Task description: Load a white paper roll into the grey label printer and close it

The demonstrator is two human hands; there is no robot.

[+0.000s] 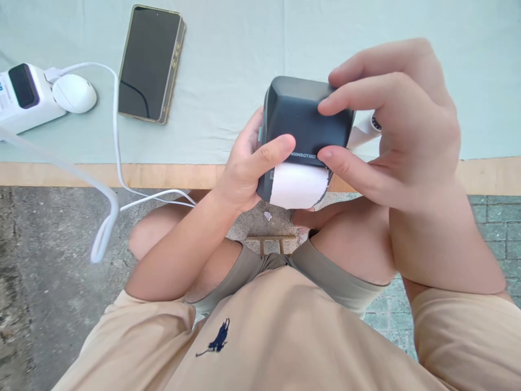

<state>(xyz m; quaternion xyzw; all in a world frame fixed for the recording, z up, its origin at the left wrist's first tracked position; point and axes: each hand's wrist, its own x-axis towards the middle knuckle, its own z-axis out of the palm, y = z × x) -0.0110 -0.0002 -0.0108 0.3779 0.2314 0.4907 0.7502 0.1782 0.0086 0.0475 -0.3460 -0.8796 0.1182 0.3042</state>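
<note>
A black label printer [307, 119] marked NIIMBOT is held over the table's front edge. My left hand [250, 165] wraps round its left side, thumb resting on the front of the casing. White label paper [299, 185] curves out below the lid, toward my body. The thumb and fingertips of my right hand [391, 119] are bent onto the right part of the lid, gripping it lightly. Partly hidden behind that hand lies a white object [361, 134] with a dark round end, whose kind I cannot make out.
A phone [150, 62] in a clear case lies at the back left. Left of it are a white power strip [38, 106] with a dark display and a white rounded plug [75, 93]. A white cable [115, 108] loops over the wooden table edge [179, 175].
</note>
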